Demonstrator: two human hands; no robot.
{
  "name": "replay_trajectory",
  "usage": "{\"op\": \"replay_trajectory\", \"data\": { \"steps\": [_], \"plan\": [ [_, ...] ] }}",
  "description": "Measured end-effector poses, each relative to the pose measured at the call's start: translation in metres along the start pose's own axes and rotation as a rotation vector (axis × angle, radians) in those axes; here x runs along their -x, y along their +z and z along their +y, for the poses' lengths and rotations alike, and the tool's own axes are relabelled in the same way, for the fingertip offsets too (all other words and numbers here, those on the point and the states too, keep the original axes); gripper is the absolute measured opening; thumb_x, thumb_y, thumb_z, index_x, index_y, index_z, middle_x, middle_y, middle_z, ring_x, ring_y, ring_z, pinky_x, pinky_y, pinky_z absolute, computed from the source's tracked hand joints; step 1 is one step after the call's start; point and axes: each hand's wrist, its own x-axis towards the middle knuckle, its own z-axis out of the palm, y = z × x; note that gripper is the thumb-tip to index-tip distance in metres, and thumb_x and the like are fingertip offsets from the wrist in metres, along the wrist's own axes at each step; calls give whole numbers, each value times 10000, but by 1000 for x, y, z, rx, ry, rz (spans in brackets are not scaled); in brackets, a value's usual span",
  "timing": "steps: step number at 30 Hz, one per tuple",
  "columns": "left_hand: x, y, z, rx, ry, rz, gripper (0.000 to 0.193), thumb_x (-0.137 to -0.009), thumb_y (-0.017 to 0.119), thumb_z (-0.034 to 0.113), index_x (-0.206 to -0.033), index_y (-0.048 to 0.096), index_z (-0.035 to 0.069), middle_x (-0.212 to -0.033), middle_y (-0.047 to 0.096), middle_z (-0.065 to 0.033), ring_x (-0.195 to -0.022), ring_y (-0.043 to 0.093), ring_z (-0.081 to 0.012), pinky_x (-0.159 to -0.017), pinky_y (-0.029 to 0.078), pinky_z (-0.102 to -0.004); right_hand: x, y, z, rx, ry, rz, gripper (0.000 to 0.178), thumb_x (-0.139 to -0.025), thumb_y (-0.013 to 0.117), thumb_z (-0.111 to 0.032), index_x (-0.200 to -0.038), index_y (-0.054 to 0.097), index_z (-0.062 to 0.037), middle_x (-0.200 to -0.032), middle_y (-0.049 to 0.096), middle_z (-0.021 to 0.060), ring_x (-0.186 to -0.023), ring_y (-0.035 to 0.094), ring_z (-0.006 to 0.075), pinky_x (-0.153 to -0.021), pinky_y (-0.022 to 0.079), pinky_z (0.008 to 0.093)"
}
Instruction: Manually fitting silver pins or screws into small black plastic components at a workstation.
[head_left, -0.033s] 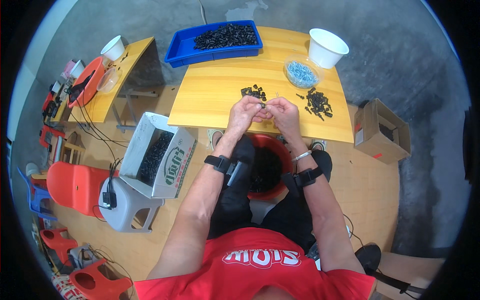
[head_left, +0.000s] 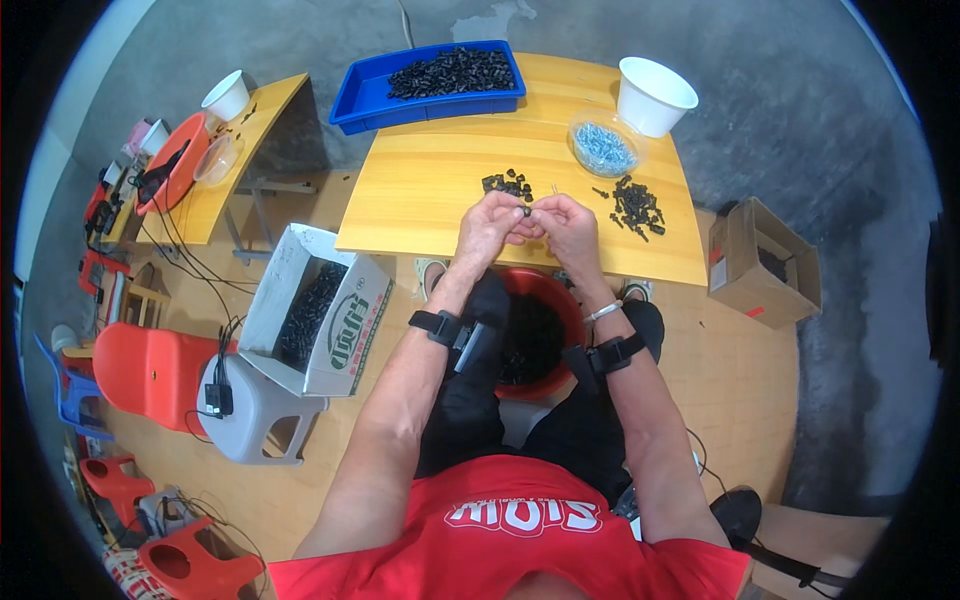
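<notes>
Over the near edge of the yellow table (head_left: 420,200), my left hand (head_left: 487,232) and my right hand (head_left: 568,235) meet fingertip to fingertip. Both are closed in a pinch around a small black plastic part (head_left: 526,211), mostly covered by the fingers. A thin, screw-like piece (head_left: 555,188) shows just beyond my right fingers; whether it is held or lying there I cannot tell. Just past my left hand lies a little group of black pieces (head_left: 510,184). To the right of my right hand is a pile of longer black pieces (head_left: 637,207).
Behind stand a blue tray (head_left: 355,100) of black parts, a clear bowl of silvery screws (head_left: 603,150) and a white tub (head_left: 655,97). Below my hands, between my legs, sits a red basin (head_left: 572,310). Cartons flank the table: white (head_left: 350,335) left, brown (head_left: 770,260) right.
</notes>
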Motion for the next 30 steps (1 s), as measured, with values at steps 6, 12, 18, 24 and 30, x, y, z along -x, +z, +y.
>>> {"op": "replay_trajectory", "data": {
  "steps": [6,12,18,24,30],
  "plan": [
    [-1,-5,-1,2,-12,-45,88,-904,520,18,-989,544,20,-863,656,-104,-772,656,-159,-652,528,-234,-1,5,-3,-22,-37,33,64,-794,655,-2,-828,616,35,-703,633,42,-597,594,76,-541,491,193],
    [-2,-6,-3,-59,-13,-31,118,-895,535,14,-1003,580,-4,-888,649,-103,-781,655,-158,-675,533,-229,1,4,-5,-41,22,46,51,-793,649,7,-824,623,38,-719,637,48,-601,597,83,-551,497,197],
    [0,-4,0,-28,-49,-5,168,-892,537,6,-1051,579,-27,-894,650,-109,-794,661,-170,-688,540,-229,0,4,-4,80,-55,35,47,-801,632,-2,-829,626,35,-723,644,50,-599,598,87,-552,495,209],
    [3,-5,1,31,-31,-17,145,-891,539,5,-1029,576,-21,-897,652,-117,-792,662,-172,-696,541,-229,-2,6,-7,343,-175,14,75,-793,624,-47,-833,636,16,-705,630,63,-572,596,112,-540,479,243],
    [2,-7,1,87,-19,24,146,-899,519,2,-1036,563,-24,-897,648,-128,-788,660,-177,-698,548,-241,1,11,-14,456,-351,68,82,-783,628,-50,-837,665,0,-724,611,74,-561,582,134,-537,466,258]
  ]
}}
